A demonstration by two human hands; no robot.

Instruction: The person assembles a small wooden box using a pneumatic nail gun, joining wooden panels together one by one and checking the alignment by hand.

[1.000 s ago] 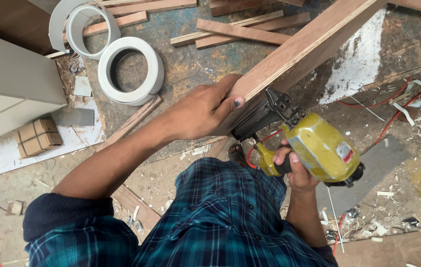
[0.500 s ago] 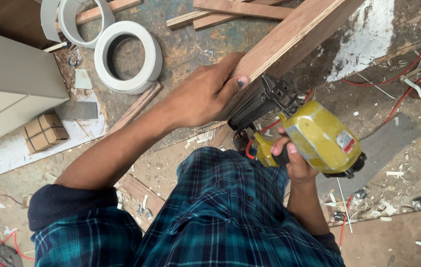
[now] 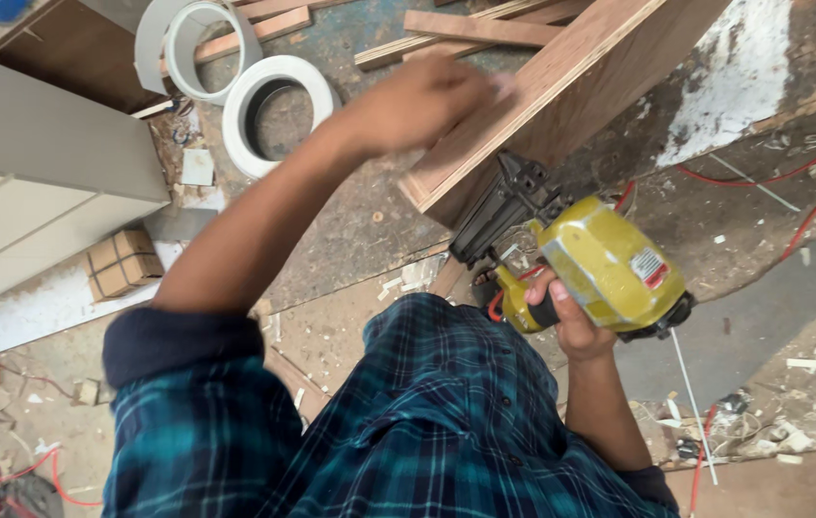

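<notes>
Yellow nail gun [image 3: 609, 264] gripped in right hand [image 3: 566, 321]; left hand [image 3: 422, 101] flat on plywood board [image 3: 561, 91].

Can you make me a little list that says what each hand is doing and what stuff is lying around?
left hand: blurred, resting on the plywood board
right hand: gripping the yellow nail gun
nail gun nose: black, against the board's edge
rolls: two white edge-band rolls on the floor
wood: loose strips beyond the board
hose: red, trailing at the right
shirt: blue-green plaid
</notes>
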